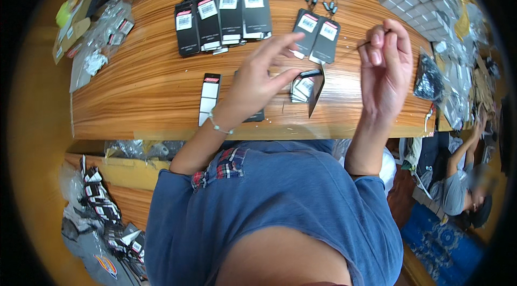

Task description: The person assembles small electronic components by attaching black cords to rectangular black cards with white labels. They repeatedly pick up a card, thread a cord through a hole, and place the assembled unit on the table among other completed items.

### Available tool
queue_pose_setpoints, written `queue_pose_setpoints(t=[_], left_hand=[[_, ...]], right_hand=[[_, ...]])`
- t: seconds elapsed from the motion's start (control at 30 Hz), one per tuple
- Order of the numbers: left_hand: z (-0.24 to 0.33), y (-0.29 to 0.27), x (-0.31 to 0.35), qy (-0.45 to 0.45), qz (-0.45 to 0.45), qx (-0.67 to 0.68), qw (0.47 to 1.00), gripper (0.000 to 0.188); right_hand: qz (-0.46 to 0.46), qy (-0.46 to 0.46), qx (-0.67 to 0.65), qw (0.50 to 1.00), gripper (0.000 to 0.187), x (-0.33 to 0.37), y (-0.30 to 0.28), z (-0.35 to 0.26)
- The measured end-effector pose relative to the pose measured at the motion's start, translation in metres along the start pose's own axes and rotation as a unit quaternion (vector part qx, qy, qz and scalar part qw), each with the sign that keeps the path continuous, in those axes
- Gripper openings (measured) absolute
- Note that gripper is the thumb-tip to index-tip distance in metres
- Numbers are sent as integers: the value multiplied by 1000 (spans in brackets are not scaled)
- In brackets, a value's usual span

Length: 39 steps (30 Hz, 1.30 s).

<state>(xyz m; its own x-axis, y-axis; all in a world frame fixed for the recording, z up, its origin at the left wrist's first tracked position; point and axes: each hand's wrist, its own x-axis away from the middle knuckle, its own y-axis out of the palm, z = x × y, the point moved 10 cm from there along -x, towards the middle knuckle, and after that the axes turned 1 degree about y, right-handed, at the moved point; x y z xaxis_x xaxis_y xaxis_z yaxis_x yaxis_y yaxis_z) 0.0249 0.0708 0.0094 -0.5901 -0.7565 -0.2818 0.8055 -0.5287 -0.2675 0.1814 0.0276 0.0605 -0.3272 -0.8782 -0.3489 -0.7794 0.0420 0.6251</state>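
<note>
A dark hang tag [316,97] stands nearly edge-on above the surface [355,116], beside a small stack of white-labelled tags [302,90]. From it, the left hand [253,84] lies at ten o'clock, thumb and fingers apart, its thumb tip at the black fastener [310,73]. At two o'clock, the right hand [385,65] has its fingertips pinched on a thin dark cord [364,45]. Corded grey tags [325,44] lie at twelve; a white-panelled black strip [209,97] sits at nine.

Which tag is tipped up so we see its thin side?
The tag just right of the left hand. It looks narrow, nearly edge-on; those in the stacks lie flat, faces up.
</note>
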Motion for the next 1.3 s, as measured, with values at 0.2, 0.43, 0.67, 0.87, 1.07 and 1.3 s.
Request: queue_pose_setpoints(t=[0.2,0.43,0.67,0.87,1.07,1.3], left_hand=[[-59,-93,41,-73,-55,-232,968,35],[-100,-119,84,-161,-67,-284,943,48],[-73,-126,79,-75,-6,-263,962,37],[-18,-95,27,-142,65,89,984,29],[11,-35,-22,-26,43,32,998,19],[27,-11,-25,-13,20,32,999,17]], right_hand=[[-15,-30,140,990,41,23,1,-34],[-12,-44,136,990,20,20,-17,-38],[-47,-33,160,986,20,19,-5,-29],[34,-47,362,930,21,27,20,-28],[-52,-43,489,870,18,14,47,18],[-12,-87,542,836,18,16,39,9]])
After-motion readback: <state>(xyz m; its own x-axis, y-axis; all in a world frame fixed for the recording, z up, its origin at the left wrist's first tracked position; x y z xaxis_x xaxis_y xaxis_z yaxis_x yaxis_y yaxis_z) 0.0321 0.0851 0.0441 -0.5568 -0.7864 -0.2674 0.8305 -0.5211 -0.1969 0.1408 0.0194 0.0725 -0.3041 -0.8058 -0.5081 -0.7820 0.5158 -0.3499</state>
